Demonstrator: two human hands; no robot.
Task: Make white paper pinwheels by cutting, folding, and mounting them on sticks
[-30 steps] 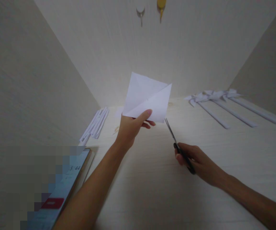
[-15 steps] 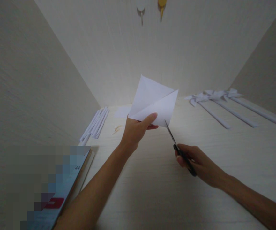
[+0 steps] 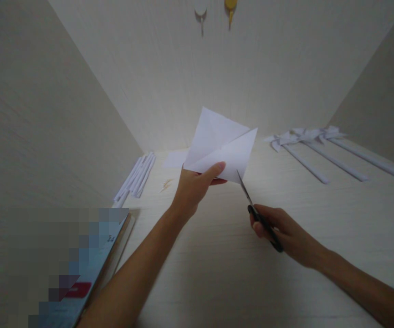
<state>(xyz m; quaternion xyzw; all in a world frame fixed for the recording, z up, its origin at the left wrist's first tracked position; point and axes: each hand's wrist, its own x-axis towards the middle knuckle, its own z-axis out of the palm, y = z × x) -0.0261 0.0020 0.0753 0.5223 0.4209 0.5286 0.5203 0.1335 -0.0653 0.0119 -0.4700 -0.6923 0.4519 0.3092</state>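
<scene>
Left hand (image 3: 193, 189) has a firm grip on a white paper square (image 3: 217, 141), thumb on top, fingers under the near edge. Paper is creased corner to corner, held up over the table (image 3: 217, 264), tilted. Right hand (image 3: 282, 228) grips black-handled scissors (image 3: 251, 210); blade tip overlaps the paper's near right corner, can't tell if it is cutting. Blades look nearly together.

Behind the left hand, another paper sheet (image 3: 174, 159) and some thin sticks (image 3: 166, 185) lie on the table. Farther left, a bunch of paper rolls (image 3: 140, 177); nearer, a tablet (image 3: 97, 259), screen partly pixelated. Right side: three paper pinwheels (image 3: 306, 135) in a row, heads touching or overlapping, stems toward the person.
</scene>
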